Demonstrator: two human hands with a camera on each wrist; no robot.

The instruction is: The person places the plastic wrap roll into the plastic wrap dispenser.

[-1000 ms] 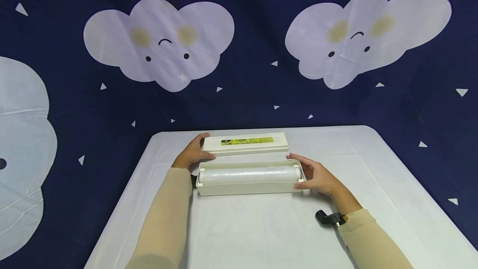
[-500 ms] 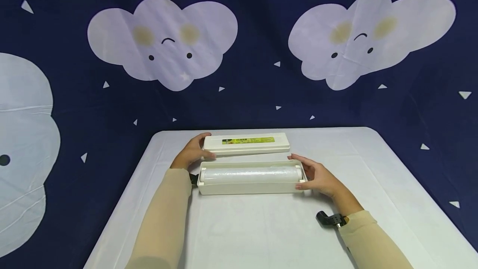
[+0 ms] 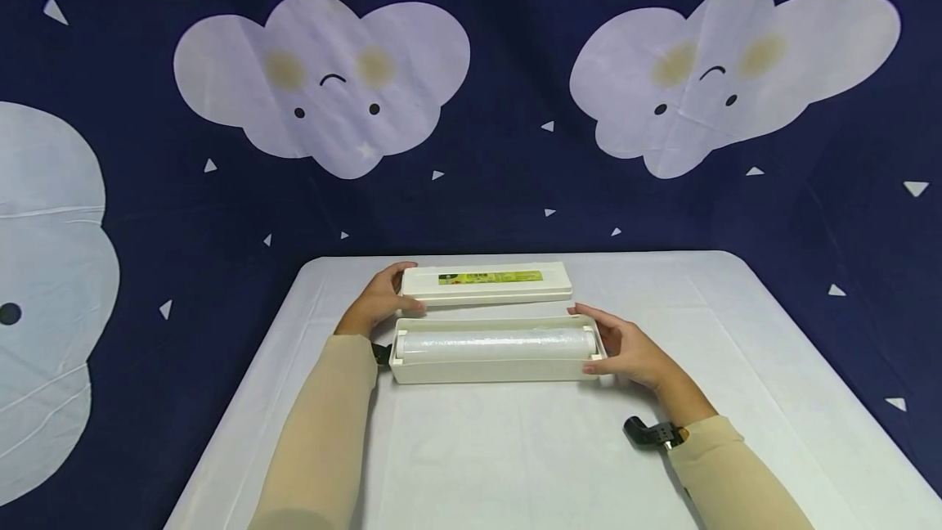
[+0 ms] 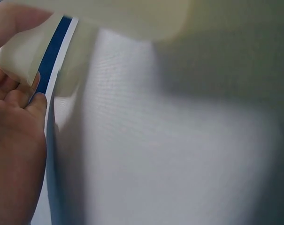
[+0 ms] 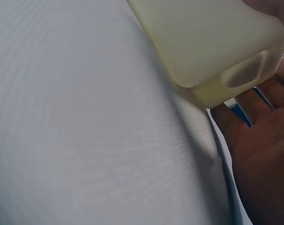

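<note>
Clasping one lid (image 3: 486, 288) are left fingers (image 3: 411, 304); right fingers (image 3: 607, 365) clasp one box (image 3: 493, 372) holding one roll (image 3: 496, 343).

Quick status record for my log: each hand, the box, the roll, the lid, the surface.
Left hand: grips the left end of the lid
Right hand: grips the right end of the box
Box: open at the top, nearer the person than the lid
Roll: lengthwise inside the box
Lid: off the box, yellow label up
Surface: white table
</note>
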